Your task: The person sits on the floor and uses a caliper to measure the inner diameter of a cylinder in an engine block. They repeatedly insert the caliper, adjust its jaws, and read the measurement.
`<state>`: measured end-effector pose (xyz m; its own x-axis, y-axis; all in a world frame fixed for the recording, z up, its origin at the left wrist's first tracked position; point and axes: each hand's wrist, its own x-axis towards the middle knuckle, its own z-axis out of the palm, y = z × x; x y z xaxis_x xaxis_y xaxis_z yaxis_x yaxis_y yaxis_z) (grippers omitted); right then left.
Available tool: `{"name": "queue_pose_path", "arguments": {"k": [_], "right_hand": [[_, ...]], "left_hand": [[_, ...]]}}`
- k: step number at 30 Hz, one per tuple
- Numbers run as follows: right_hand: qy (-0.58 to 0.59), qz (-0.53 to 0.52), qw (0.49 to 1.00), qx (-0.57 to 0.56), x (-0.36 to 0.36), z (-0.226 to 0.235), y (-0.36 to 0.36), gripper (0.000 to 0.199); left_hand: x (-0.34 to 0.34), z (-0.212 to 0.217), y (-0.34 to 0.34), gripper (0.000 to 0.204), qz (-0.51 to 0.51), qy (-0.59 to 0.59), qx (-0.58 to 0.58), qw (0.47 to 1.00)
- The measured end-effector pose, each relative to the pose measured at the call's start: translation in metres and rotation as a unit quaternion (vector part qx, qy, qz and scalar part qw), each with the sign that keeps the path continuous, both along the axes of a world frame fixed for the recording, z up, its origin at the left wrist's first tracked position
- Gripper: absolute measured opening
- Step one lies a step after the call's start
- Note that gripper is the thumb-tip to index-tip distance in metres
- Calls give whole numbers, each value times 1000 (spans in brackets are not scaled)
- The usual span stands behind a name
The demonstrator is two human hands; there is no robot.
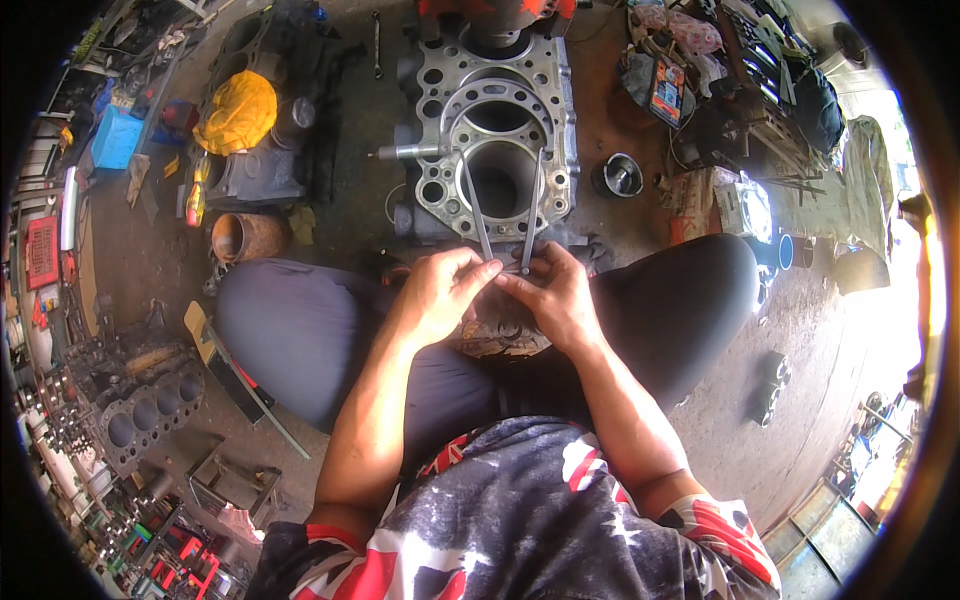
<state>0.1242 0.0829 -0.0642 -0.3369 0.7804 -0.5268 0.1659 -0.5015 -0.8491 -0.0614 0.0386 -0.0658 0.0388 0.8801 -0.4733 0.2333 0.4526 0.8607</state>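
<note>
**A:** so what am I looking at on the head view right now?

**B:** I've got both hands up close together over my lap; my left hand and my right hand are pinched on the joint end of a pair of metal calipers; fingertips nearly touching each other, both clamped on the tool

**A:** where's the tool pointing?

**B:** its two thin legs run away from me and spread out over the near cylinder bore of the engine block sitting on the floor just past my knees; I can't tell if the tips actually touch the bore wall or just sit over it

**A:** anything else around?

**B:** a small metal shaft sticks out at the left edge of the block; yellow cloth bundled on another block off to the left; a rusty round can near my left knee; a piston on the floor to the right of the block; another multi-bore block lower left, well apart from my hands
</note>
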Motion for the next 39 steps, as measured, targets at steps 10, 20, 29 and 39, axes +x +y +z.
{"name": "queue_pose_path", "arguments": {"k": [10,20,29,39], "right_hand": [[-3,3,1000,2,-1,0,1,35],[5,-2,1000,15,-2,3,0,34],[-1,-4,1000,12,-2,0,0,32],[9,-10,1000,11,-1,2,0,34]], "left_hand": [[0,0,2,37,-5,3,-5,1000],[0,2,1,42,3,1,-2,1000],[0,1,1,44,6,-3,-15,1000],[1,3,0,39,3,5,9,1000]]}}
